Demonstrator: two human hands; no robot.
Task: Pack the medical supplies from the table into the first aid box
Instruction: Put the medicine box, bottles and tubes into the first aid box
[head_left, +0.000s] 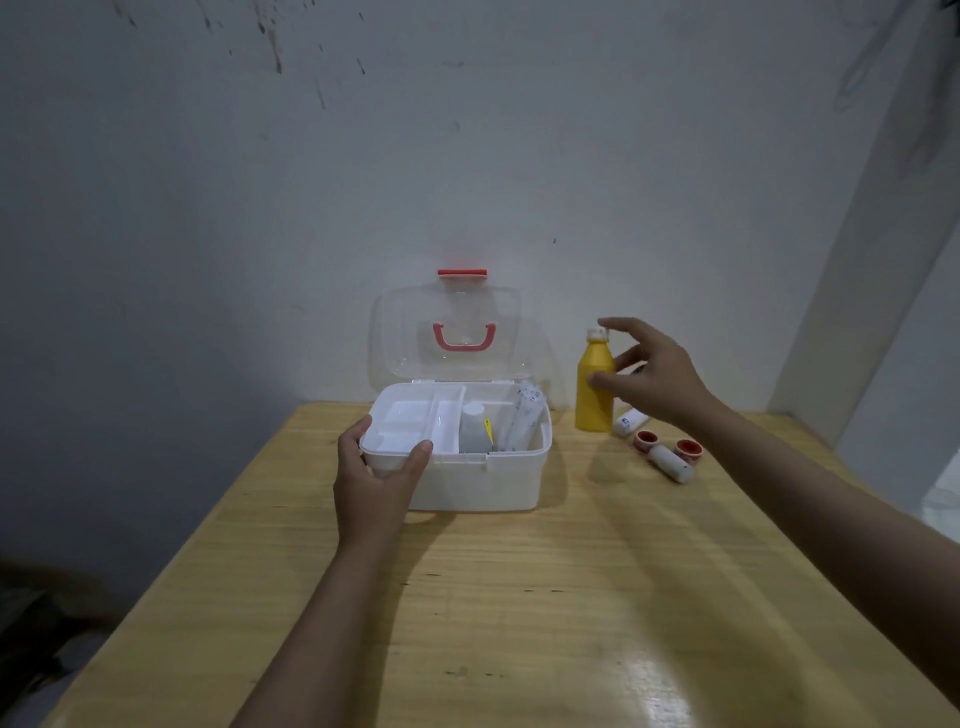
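Observation:
The white first aid box (483, 483) stands open near the back of the wooden table (519, 597), its clear lid (452, 312) with a red handle leaning upright. My left hand (374, 483) grips the box's front left corner, thumb on the rim of the inner tray (410, 421). Inside are a white container (474, 428) and a clear wrapped packet (524, 421). A yellow bottle (592, 395) stands right of the box. My right hand (649, 374) is spread around it, index finger at the cap and thumb in front of the body, not closed.
On the table right of the bottle lie a white tube (631, 420), two red-rimmed tape rolls (645, 439) (689, 449) and a white cylinder (672, 463). A wall stands just behind the box. The table's left edge drops to a dark floor.

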